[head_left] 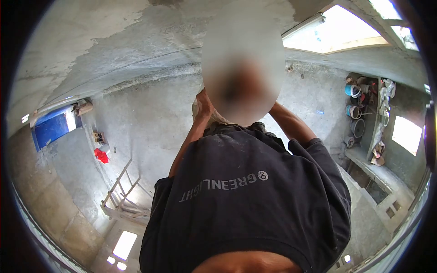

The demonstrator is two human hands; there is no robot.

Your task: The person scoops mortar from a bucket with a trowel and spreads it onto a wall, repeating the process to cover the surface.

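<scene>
My left hand (205,103) is raised in front of my waist, at the left edge of a blurred oval that covers the middle of the head view. Its fingers are mostly hidden, and a pale beige patch (195,109) shows beside it. My right forearm (296,123) reaches forward into the same blur from the right, and that hand is hidden behind it. I cannot tell what either hand holds. Between the arms is my black T-shirt (246,214) with grey lettering, dusty near its lower hem.
Grey concrete floor (150,109) surrounds me. At the left are a blue panel (51,128), a red cloth (101,156) and a wooden frame (123,191). Several buckets (353,111) stand at the right beside a ledge (371,166).
</scene>
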